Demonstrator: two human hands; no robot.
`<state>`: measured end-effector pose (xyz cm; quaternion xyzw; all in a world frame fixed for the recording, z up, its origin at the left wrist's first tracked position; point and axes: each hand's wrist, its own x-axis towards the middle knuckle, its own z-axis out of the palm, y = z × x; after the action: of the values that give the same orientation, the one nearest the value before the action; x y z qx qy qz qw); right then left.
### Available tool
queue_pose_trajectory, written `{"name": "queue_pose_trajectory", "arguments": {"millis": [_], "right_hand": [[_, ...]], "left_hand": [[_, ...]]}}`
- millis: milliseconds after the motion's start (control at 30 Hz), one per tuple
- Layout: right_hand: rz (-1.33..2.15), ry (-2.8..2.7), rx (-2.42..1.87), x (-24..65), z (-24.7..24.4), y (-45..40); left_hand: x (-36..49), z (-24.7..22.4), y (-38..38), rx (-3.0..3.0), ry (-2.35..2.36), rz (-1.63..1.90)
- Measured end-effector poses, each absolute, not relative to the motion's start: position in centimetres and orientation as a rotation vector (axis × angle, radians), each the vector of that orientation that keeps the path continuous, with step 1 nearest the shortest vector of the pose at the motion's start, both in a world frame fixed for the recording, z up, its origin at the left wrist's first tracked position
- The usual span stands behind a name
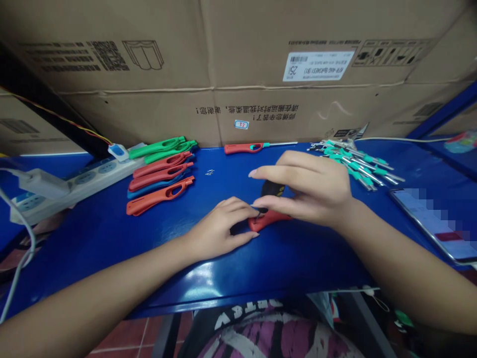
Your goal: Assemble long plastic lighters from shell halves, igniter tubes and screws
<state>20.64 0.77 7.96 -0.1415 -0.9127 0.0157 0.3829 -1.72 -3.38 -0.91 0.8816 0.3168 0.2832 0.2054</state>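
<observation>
On the blue tabletop lies a red lighter casing (270, 219). The fingers and thumb of my left hand (223, 226) pinch its left end. My right hand (313, 189) is closed round a short black tool (272, 189) with yellow marks, held tilted over the casing; the tool's tip comes down at the casing's left end beside my left fingertips. My right palm hides the casing's right part. Behind my hands, a red lighter with a metal rod (244, 148) lies near the cardboard.
Green, red, blue and orange casings (160, 196) are stacked at the left, beside a white power strip (85, 179). Tiny metal pieces (210, 172) lie near them. Teal-and-metal rods (357, 164) and a phone (434, 223) are at the right. Cardboard (167, 112) stands behind.
</observation>
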Motion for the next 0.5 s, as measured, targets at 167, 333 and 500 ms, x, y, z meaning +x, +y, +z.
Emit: {"name": "queue_pose_trajectory", "arguments": {"millis": [167, 333, 500], "right_hand": [[0.293, -2.391, -0.312, 20.35, 7.57, 0.65], [0.047, -2.314, -0.325, 20.55, 7.48, 0.81], [0.200, -2.376, -0.278, 20.90, 8.10, 0.64]], "left_hand": [[-1.70, -0.85, -3.32, 2.457, 0.888, 0.756], [-1.64, -0.77, -3.36, 2.465, 0.897, 0.814], [-1.59, -0.69, -3.32, 2.458, 0.883, 0.789]]}}
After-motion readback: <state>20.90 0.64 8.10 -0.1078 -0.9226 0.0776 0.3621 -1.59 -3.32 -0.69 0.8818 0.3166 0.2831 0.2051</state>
